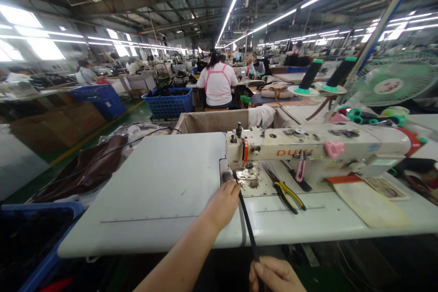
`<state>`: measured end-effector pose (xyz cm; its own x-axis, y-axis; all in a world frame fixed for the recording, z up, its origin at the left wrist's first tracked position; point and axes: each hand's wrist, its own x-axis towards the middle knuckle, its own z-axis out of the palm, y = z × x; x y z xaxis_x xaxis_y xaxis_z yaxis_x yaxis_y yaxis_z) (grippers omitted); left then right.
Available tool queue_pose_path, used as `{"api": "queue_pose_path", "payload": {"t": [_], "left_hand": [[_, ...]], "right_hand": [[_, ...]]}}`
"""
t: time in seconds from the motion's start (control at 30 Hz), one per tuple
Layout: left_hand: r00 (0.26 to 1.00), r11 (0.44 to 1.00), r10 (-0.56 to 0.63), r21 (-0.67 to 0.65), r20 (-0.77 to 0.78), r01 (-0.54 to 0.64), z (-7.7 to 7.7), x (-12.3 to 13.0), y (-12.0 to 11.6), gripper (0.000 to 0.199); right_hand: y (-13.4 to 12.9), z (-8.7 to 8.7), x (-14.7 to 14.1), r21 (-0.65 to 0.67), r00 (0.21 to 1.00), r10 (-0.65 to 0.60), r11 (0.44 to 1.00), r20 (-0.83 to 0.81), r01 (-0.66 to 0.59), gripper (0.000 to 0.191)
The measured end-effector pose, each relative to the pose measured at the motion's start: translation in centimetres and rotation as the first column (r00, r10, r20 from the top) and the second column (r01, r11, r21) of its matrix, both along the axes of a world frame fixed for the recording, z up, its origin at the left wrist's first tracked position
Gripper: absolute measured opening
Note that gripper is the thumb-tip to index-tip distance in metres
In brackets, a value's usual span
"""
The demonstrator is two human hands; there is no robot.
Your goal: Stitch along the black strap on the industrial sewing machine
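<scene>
Right hand (275, 276) pinches the black strip (248, 223) off the desk's (164, 182) front edge. Left hand (224, 203), fingers bunched, touches its upper portion beside the sewing machine (290, 141); grip unclear. Likely light, pliable; hold at two points.

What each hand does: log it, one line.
left hand: at black strip's far end | right hand: pinching strip | pliers: lying right of strip

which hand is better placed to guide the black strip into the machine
Likely the left hand: it is nearer the sewing machine; the right hand holds the black strip beyond the table.
</scene>
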<state>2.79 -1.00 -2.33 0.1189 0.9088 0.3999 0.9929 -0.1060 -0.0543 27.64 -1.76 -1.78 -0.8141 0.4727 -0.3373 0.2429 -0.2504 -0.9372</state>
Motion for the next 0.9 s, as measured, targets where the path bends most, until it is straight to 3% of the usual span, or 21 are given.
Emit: {"api": "queue_pose_path", "payload": {"t": [0.27,0.53,0.6,0.73,0.9], "left_hand": [[1.000,1.000,-0.012,0.020,0.014,0.011,-0.1,0.0,-0.2,0.022],[0.997,0.999,-0.035,0.008,0.069,0.034,-0.3,-0.3,-0.2,0.022],[0.998,0.999,-0.030,0.013,0.063,0.029,-0.4,-0.2,-0.2,0.023],[0.998,0.999,-0.028,0.036,0.060,0.026,-0.3,-0.3,-0.3,0.026],[0.997,0.998,-0.040,0.043,0.069,0.037,-0.5,-0.5,-0.3,0.025]], "right_hand": [[-0.5,1.8,0.0,0.005,0.994,-0.075,0.997,-0.082,0.075,0.052],[0.7,0.6,-0.7,0.107,0.985,-0.058,0.991,-0.162,0.076,0.051],[0.7,0.5,-0.9,0.052,0.987,-0.102,0.993,-0.127,0.109,0.049],[0.1,1.2,-1.3,-0.152,0.991,-0.107,0.984,-0.077,0.094,0.063],[-0.8,2.1,-0.9,-0.136,0.989,-0.123,0.984,-0.077,0.112,0.060]]}}
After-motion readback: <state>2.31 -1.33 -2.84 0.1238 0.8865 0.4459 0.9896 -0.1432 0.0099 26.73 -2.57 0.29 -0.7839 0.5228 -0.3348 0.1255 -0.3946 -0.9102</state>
